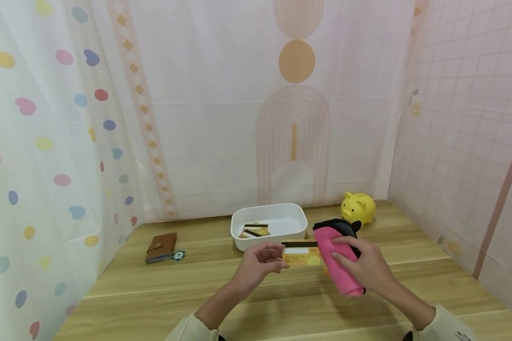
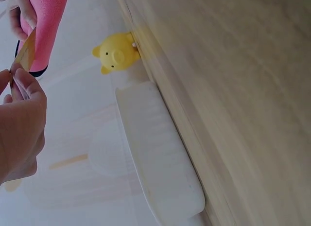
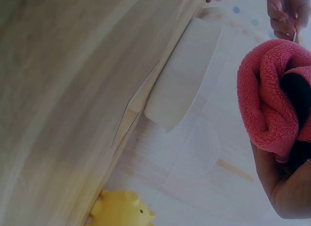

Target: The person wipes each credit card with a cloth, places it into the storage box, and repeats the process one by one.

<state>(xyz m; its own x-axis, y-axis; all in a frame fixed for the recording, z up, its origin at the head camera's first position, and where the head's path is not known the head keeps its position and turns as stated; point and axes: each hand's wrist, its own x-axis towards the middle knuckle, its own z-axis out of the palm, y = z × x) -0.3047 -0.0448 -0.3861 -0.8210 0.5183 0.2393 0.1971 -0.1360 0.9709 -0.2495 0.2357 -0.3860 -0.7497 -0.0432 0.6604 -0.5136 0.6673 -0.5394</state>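
Note:
My left hand (image 1: 258, 265) pinches the left end of a yellow-orange bank card (image 1: 300, 258), its dark stripe facing me. The card's right end meets a rolled pink towel (image 1: 334, 260). That pink roll is gripped by my right hand (image 1: 367, 265), thumb and fingers on its near face. Black material (image 1: 337, 225) shows along the roll's edge; its kind is unclear. In the right wrist view the pink cloth (image 3: 269, 95) looks fluffy and coiled round something black. A flat card (image 3: 130, 114) lies on the table below, mostly hidden in the head view.
Behind my hands stands a white tub (image 1: 288, 241) with several striped cards (image 1: 256, 231) inside. A yellow piggy bank (image 1: 360, 208) is at the back right. Over on the left lie a brown wallet (image 1: 162, 247) and a poker chip (image 1: 178, 255). Curtains surround the wooden table (image 1: 153, 293).

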